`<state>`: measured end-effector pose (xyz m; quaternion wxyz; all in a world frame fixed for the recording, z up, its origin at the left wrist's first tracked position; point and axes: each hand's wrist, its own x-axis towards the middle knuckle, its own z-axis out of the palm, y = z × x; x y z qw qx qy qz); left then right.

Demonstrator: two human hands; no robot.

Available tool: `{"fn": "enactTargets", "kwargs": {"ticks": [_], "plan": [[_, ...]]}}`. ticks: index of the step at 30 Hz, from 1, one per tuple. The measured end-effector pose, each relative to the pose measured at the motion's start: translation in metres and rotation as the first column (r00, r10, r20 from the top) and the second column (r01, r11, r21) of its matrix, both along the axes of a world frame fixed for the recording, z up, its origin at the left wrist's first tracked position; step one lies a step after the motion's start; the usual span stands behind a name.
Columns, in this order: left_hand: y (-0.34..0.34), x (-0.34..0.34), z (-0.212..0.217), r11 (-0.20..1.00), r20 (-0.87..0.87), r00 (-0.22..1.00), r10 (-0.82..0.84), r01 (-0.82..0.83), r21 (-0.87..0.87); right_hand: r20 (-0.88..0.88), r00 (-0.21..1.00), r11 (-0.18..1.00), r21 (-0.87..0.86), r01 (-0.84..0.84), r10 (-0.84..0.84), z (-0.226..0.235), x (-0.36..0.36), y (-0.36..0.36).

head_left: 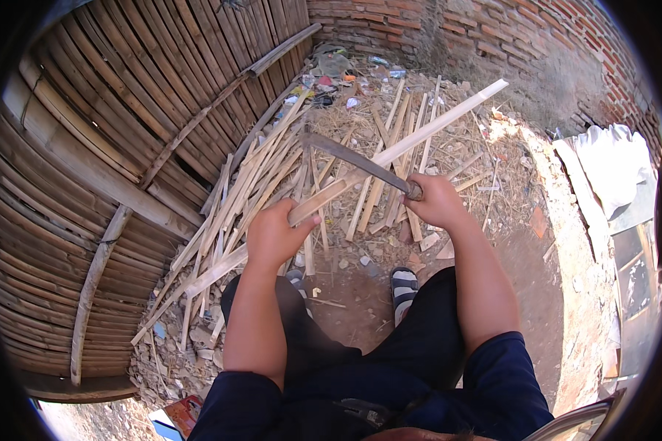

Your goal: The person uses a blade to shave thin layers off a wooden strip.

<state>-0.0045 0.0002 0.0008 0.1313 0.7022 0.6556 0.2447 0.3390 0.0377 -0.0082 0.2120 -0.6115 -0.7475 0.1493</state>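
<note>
Above a heap of split bamboo strips [287,169] on the dirt, the left hand [276,237] wraps its fingers around the near end of a long bamboo slat [419,136] running far-right. Right hand [435,200] grips a machete [357,160], blade laid across the slat.

A long, pale bamboo strip [397,151] runs on a slant from lower left to upper right; its near end is darker and brownish, gripped in the left hand [276,235], while its far end — clean, squared, almost white — reaches toward the brick wall. A curved blade [349,156], dull grey steel, lies across the strip about midway, edge set against it; its handle sits in the right hand [435,200] — both held above the littered ground.
</note>
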Motion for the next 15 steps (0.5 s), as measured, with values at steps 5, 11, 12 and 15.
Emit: {"fn": "enactTargets", "kwargs": {"ticks": [5,11,12,15], "plan": [[-0.003,-0.005,-0.004,0.999,0.054,0.997,0.047,-0.047,0.006,0.136,0.980,0.989,-0.040,-0.141,0.145,0.011,-0.021,-0.003],[0.001,-0.004,-0.005,0.998,0.091,0.994,0.060,-0.063,0.028,-0.255,0.909,0.938,0.022,0.346,-0.329,0.000,0.076,0.016],[0.001,-0.005,-0.005,0.998,0.102,0.993,0.060,-0.062,0.013,-0.263,0.893,0.923,0.020,0.384,-0.366,0.000,0.080,0.016],[0.002,-0.001,-0.002,0.998,0.112,0.992,0.053,-0.055,0.019,-0.237,0.940,0.967,-0.003,0.253,-0.247,0.005,0.060,0.006]]}}
